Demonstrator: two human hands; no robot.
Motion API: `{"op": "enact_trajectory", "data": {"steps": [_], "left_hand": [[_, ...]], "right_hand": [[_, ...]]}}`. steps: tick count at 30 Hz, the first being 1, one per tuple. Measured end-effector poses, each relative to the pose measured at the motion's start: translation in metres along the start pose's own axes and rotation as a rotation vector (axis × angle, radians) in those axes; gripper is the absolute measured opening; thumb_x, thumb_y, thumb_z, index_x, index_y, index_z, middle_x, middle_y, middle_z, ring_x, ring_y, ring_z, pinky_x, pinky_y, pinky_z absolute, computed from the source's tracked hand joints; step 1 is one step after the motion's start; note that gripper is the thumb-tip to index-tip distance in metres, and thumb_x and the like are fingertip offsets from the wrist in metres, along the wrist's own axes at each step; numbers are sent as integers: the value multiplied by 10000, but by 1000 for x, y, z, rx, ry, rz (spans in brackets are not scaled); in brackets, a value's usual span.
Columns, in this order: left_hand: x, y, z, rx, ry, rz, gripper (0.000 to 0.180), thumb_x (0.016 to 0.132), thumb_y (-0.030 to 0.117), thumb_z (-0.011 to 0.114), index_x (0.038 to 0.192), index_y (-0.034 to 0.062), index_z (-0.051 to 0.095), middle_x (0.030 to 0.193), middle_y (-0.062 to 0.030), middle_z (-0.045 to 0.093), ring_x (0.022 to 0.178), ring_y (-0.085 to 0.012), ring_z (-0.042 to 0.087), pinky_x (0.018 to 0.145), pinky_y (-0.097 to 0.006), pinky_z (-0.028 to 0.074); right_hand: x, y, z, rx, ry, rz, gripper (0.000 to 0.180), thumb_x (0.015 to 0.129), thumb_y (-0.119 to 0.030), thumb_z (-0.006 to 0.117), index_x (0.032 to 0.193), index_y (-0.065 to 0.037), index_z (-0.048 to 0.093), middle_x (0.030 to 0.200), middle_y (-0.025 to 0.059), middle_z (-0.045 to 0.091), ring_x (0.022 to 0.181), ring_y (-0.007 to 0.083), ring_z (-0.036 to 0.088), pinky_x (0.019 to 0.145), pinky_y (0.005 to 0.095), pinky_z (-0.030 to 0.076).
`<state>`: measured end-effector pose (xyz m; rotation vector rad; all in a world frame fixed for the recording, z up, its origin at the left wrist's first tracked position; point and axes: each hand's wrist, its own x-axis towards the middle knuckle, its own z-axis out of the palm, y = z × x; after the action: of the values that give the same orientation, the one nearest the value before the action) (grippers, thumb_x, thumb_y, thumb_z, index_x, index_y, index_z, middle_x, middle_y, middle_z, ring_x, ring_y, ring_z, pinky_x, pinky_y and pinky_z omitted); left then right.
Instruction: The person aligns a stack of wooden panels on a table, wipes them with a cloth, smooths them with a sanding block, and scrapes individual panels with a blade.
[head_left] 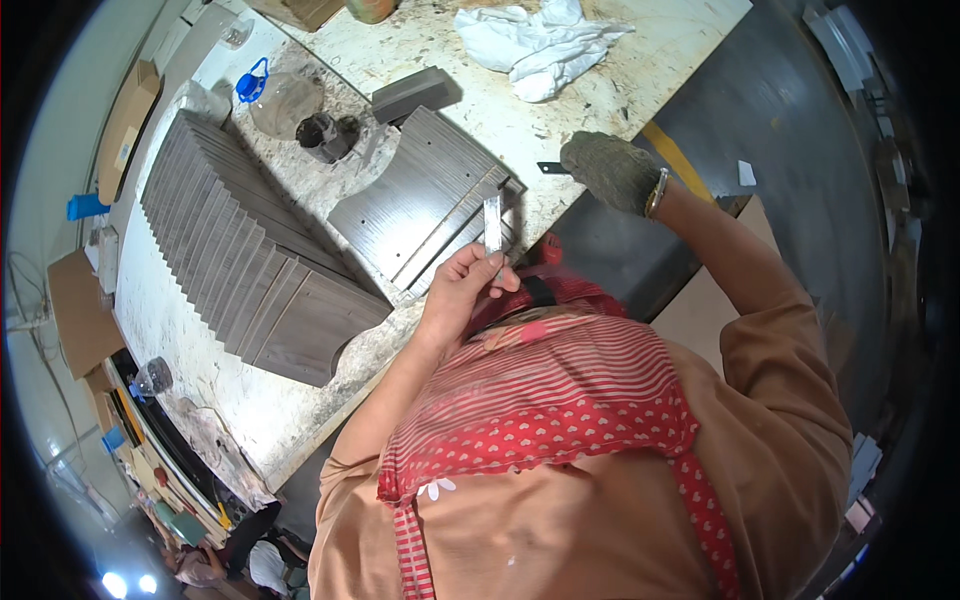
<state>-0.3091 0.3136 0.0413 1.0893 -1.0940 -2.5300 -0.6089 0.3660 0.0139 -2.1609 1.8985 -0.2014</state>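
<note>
At the table's (665, 50) near edge, the left hand (470, 285) pinches a strip (493, 222) by the panel (405, 205) and the gloved right hand (608, 172) clasps a blade (549, 168), apparently a tool-handling step calling next for a steady grip.

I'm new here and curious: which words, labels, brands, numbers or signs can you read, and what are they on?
No text can be read.
Cardboard box: pale patch, perhaps a label, too small to read.
Metal strip in the left hand: nothing legible.
Grey panels: no writing seen.
</note>
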Motion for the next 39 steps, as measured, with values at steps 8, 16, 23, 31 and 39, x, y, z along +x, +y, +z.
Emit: {"op": "enact_trajectory", "data": {"steps": [8, 16, 23, 31, 39], "left_hand": [[-1, -15, 0, -36, -39, -42, 150, 967, 201, 554, 876, 83, 567, 803, -35, 662, 749, -87, 602, 681, -201, 452], [2, -21, 1, -54, -29, -48, 143, 966, 208, 556, 892, 88, 575, 806, -29, 665, 754, -85, 617, 692, -211, 463], [4, -24, 5, -59, -25, -50, 131, 959, 182, 562, 888, 72, 572, 793, -40, 659, 736, -94, 608, 675, -213, 451], [6, -26, -1, 17, -13, -28, 144, 960, 156, 558, 866, 47, 563, 774, -65, 654, 708, -100, 590, 656, -219, 443], [6, -23, -8, 134, -53, -43, 159, 970, 206, 550, 891, 69, 570, 804, -42, 675, 735, -97, 627, 671, -215, 445]], "right_hand": [[-11, -10, 1, -84, 30, 34, 282, 813, -93, 541, 1089, -84, 601, 1042, 139, 576, 997, 315, 563, 872, 421, 457], [-21, -12, -2, -105, 165, -92, 300, 845, -103, 515, 1132, -109, 602, 1036, 129, 578, 1015, 300, 559, 863, 414, 457], [-35, -51, 22, 25, 145, 235, 328, 894, -225, 525, 1186, -80, 563, 942, 167, 645, 893, 341, 623, 736, 437, 494], [-34, -60, 24, 118, 331, 216, 357, 898, -308, 567, 1155, -59, 576, 886, 178, 660, 844, 347, 633, 726, 437, 501], [-30, -70, 17, 136, 282, 377, 343, 900, -321, 575, 1113, -52, 593, 884, 173, 661, 834, 347, 634, 735, 433, 500]]}}
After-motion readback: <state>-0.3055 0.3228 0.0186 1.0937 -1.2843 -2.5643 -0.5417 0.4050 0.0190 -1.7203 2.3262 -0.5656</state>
